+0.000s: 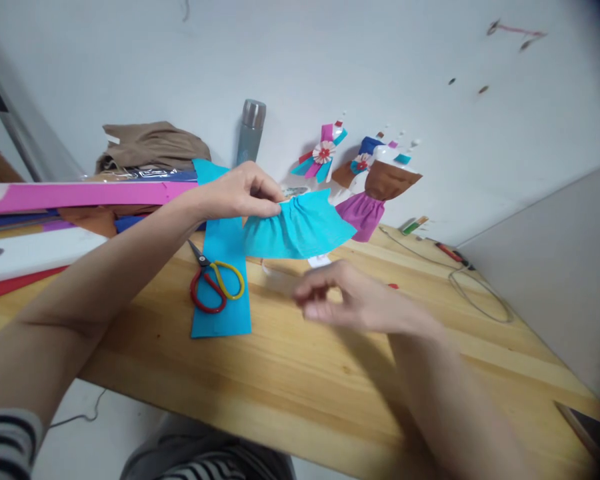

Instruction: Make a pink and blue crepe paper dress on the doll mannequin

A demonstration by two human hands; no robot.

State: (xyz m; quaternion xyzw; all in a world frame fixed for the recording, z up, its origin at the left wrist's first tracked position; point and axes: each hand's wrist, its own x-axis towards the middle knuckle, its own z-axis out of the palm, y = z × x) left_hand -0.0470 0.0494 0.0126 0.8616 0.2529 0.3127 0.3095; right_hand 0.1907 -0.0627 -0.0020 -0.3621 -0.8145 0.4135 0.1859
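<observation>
Between the thumb and fingers of my left hand point(253, 193) is the top edge of a gathered turquoise cloth piece point(300, 227). Its pleats fan out downward like a small skirt, raised above the table. My right hand point(337, 297) hovers lower and to the right, apart from the cloth and blurred by motion. Its thumb and fingers are curled toward each other; anything in them is too small to make out. A longer blue cloth strip point(223, 323) lies below my left hand. Scissors point(213, 280) with one red and one yellow handle rest on that strip, blades partly open.
The wooden table point(290, 393) runs to a white wall. Stacked coloured cloth point(105, 195) and brown fabric point(155, 143) lie at left. A flask point(251, 130) stands behind. Small decorated figures point(380, 177) stand at the back. A cable point(460, 283) and a red-handled tool point(450, 252) lie right.
</observation>
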